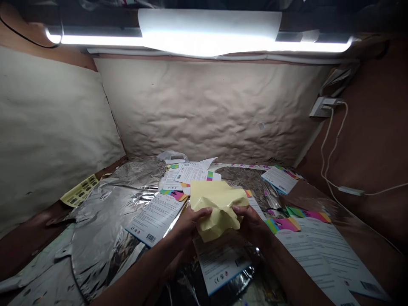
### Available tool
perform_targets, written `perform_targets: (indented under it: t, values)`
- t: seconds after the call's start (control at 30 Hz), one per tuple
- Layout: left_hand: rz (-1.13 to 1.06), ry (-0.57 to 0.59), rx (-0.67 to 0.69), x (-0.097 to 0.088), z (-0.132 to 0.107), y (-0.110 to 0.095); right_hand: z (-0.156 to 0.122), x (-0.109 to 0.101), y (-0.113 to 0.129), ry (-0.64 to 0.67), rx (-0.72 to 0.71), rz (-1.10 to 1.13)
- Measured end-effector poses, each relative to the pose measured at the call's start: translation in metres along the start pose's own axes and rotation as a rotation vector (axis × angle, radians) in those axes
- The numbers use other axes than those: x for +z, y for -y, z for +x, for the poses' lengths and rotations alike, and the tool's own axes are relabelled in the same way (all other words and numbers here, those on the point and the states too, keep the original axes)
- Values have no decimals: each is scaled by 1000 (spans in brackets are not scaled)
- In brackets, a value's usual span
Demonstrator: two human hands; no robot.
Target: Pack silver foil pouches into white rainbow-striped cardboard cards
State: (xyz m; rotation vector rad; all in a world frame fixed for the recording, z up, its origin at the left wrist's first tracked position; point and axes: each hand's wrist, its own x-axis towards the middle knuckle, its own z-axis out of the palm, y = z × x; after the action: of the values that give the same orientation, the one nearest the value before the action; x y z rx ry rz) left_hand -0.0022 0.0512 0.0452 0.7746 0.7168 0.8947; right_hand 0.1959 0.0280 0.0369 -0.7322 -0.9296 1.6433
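A pale yellow sheet of paper [219, 195], creased and slightly glossy, is held up in front of me. My left hand [194, 216] pinches its left side, thumb on top. On the opposite edge my right hand [250, 216] grips it the same way. Below the sheet lies a printed card pack [223, 267] with a barcode and small marks, partly hidden by the sheet and my hands. Another such pack [157, 216] rests to the left of my left hand, and more packs [306, 250] overlap beside my right forearm.
Crinkled silver foil sheeting [105, 225] covers the left of the table. A yellow label sheet [79, 191] leans at the left edge. Several cards [194, 173] pile up at the back, with another pack [280, 179] at back right. White cables [328, 161] hang from a wall socket [325, 106].
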Motion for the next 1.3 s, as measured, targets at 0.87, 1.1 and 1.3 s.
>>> perform_targets:
  t: [0.87, 1.1, 1.3]
  values:
    - [491, 459, -58, 0, -30, -37, 8, 21, 85, 96, 191, -747]
    - [326, 157, -189, -6, -15, -9, 46, 35, 64, 204, -108, -1165]
    - [213, -37, -110, -6, -5, -2, 16, 41, 36, -247, -615, -1462]
